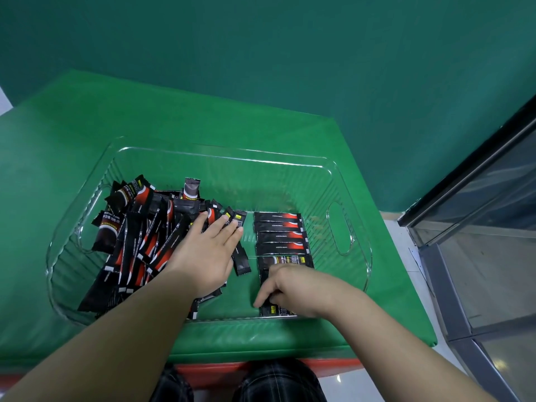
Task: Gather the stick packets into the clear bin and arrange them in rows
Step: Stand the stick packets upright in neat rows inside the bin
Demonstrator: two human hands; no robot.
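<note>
Inside the clear bin point(333, 181), against its left wall, lies the loose heap of stick packets point(136, 227), black and red sachets crossing one another at every angle, some propped up on the wall. Your left hand point(208, 250) lies flat on the heap's right edge, toward the bin's middle, fingers straight and slightly spread, pressing packets down and gripping none.

Right of that hand, in the bin's right half near the handle cut-out, is the started row point(280, 236): packets laid side by side, long edges touching, running toward the bin's near wall. At the near end of that row your right hand point(293, 288) has its fingers curled down on a single packet point(274, 310), apparently pinching it at its left end as it settles against the near wall.

These sachets look light, thin and glossy, so they will likely slide over each other and over the smooth bin floor. They should flex a little but hold their length. Take one near an end seal or by its long edges, between thumb and fingertip, and lay it flat rather than dropping it, since a nudge could skew the neighbours. All packets in view are already inside the bin, which sits on the green cushion point(87, 117).
</note>
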